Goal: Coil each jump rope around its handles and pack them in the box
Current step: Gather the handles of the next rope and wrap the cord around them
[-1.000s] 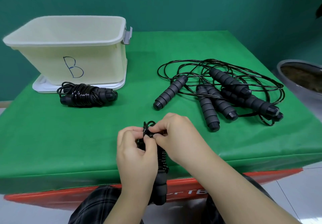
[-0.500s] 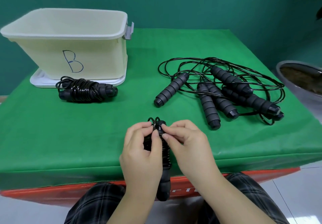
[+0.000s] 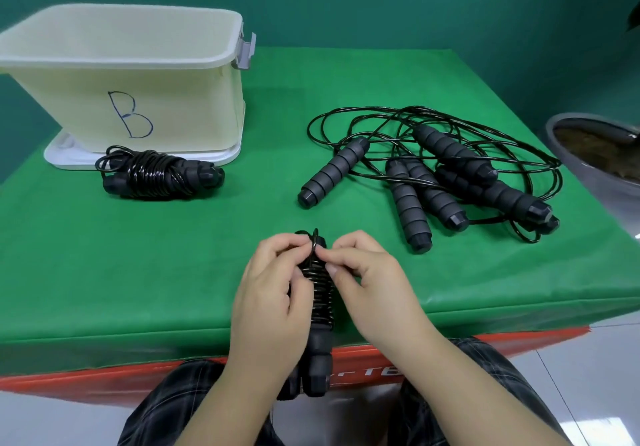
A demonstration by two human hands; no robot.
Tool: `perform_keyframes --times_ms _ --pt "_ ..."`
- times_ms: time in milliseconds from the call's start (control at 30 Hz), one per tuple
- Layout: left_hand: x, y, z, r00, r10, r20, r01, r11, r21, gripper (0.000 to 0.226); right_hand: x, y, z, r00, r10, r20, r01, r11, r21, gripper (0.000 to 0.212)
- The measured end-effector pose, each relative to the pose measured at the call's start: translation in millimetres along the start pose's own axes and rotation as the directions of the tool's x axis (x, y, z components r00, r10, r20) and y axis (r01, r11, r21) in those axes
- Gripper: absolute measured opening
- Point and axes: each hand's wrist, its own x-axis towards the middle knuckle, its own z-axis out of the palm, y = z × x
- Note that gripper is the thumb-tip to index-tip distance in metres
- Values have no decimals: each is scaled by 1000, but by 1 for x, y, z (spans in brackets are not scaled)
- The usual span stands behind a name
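Both hands have eased down a bit vs 0.5 s ago, w/ the little cord loop at the bundle's far end now pulled tighter and smaller. Left hand (image 3: pixel 268 293) grips the wound jump rope (image 3: pixel 320 293), fingers curled round the coils and thumb & forefinger pinching the cord near the top. Right hand (image 3: pixel 372 282) pinches the same cord end at the top of the bundle, fingertips pressed together on it. Bundle stands roughly upright over the near edge of the green tabletop (image 3: pixel 173 272), handle ends hanging below the edge in front of plaid trousers. Far left: cream box (image 3: pixel 145 99) marked "B", sitting on a white lid (image 3: pixel 62 158). Just in front of it, touching or nearly touching the lid, lies a finished coiled rope (image 3: pixel 159 175), not in the box yet. Right side of the tabletop: loose ropes (image 3: pixel 440 165) in a tangle, grey ribbed handles spread out, cords looping round them. Far right, off the tabletop, a grey pot (image 3: pixel 588 154) w/ soil.
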Motion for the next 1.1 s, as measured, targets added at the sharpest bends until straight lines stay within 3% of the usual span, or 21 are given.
perform_keyframes --times_ms 67,133,233,367,567,667,767,900,1000,1100 --pt "5 -3 -2 998 -70 9 69 997 13 32 2 3 0 1000 19 -10 -19 1000 11 22" --pt "13 1 -4 978 -207 -21 204 974 -98 14 2 4 1 999 40 -10 -40 998 54 23" --pt "26 3 -10 942 -325 81 333 935 -122 15 3 4 0 996 87 5 -87 990 114 23" --pt "37 3 -16 942 -265 205 257 964 68 12 4 5 -2 992 123 19 -124 983 132 23" --pt "38 20 -18 954 -233 187 181 949 257 23 -5 5 -6 992 114 62 -123 977 176 30" --pt "38 29 -21 962 -240 131 212 957 199 23 -9 0 -8 970 176 170 -207 960 191 64" --pt "38 37 -21 974 -222 53 215 970 116 11 -5 -9 -11 945 229 232 -244 969 37 105" --pt "39 35 -17 985 -114 129 96 985 142 15 4 -11 -16 984 145 102 -135 986 -100 80" --pt "44 31 -17 979 -67 195 30 982 186 18 6 -11 -20 986 140 86 -119 970 -213 66" --pt "38 31 -10 995 -96 39 90 989 116 22 8 -14 -18 986 150 77 -125 956 -266 58"
